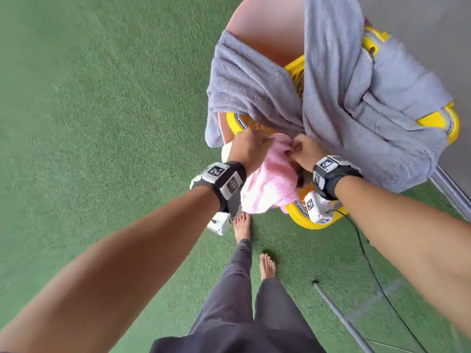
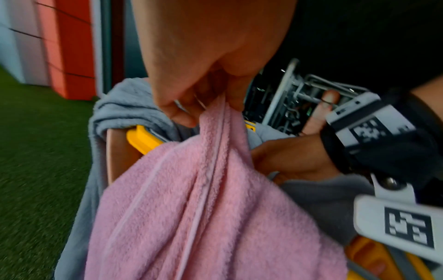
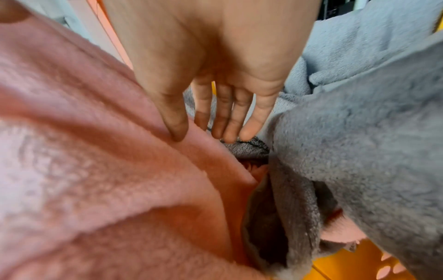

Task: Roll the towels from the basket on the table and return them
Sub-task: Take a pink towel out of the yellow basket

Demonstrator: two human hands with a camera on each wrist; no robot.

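Count: one pink towel (image 1: 270,179), one yellow basket (image 1: 439,121), and grey towels (image 1: 356,103) draped over the basket; how many grey pieces there are cannot be told, since the folds overlap. The basket stands on a round pink worktop (image 1: 270,34) at 12 o'clock of the head view, with green turf (image 1: 102,98) below.

The pink towel hangs over the basket's near rim, at 6 o'clock of the basket, between the two hands.

Left hand (image 1: 248,146): arm extended forward, wrist band on, back of hand up. In the left wrist view its fingers (image 2: 182,115) and thumb are curled and pinch a gathered hem of the pink towel (image 2: 203,199), which hangs down from the grip.

Right hand (image 1: 304,150): arm extended forward from 4 o'clock, wrist band on. The head view shows curled fingers against the towel's top edge. In the right wrist view the thumb presses on the pink towel (image 3: 95,170) while the other fingers (image 3: 230,121) lie nearly straight, tips on grey cloth (image 3: 359,132). Whether it truly grips the towel cannot be told.
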